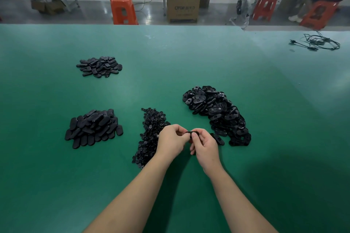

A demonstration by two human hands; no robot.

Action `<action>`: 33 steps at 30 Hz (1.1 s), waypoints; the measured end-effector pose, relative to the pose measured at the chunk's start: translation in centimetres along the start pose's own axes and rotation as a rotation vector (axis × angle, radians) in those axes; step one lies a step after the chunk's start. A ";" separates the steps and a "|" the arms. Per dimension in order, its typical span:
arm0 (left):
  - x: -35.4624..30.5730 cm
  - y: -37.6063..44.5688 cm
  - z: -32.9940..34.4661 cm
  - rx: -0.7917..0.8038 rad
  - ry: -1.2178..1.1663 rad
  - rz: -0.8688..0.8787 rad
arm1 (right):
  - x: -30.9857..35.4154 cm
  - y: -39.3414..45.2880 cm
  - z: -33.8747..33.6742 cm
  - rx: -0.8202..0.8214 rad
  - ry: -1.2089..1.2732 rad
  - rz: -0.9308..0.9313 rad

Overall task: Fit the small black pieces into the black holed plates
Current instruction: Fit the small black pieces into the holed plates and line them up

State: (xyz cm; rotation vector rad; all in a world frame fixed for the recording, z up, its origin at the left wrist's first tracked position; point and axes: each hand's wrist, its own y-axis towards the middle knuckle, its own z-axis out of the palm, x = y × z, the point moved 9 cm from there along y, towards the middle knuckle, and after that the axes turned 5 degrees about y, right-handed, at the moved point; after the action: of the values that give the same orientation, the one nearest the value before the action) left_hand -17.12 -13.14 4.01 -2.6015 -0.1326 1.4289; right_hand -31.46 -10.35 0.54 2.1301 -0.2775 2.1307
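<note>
Both forearms lead us to left hand (171, 138) and right hand (203, 143), fingers pinching one holed plate (192, 133) between them; a misaligned small piece, hidden from us, could slip out.

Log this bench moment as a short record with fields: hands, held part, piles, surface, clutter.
hands: left hand and right hand meet above the table, both pinching one part
held part: black plate, mostly hidden by fingers
small pieces pile: just left of the hands
holed plates pile: right of the hands
near left pile: smooth black ovals
far left pile: smaller heap of black ovals
surface: green table
clutter: black cable at far right
</note>
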 end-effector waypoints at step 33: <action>0.4 -0.8 -7.3 -0.367 0.489 0.313 | 0.4 -0.6 0.0 -0.031 0.088 0.061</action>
State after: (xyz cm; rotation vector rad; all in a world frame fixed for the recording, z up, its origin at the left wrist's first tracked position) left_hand -10.72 -13.04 7.70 -3.3121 0.0906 0.8546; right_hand -31.35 -9.81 0.94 2.0307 -0.3692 2.2307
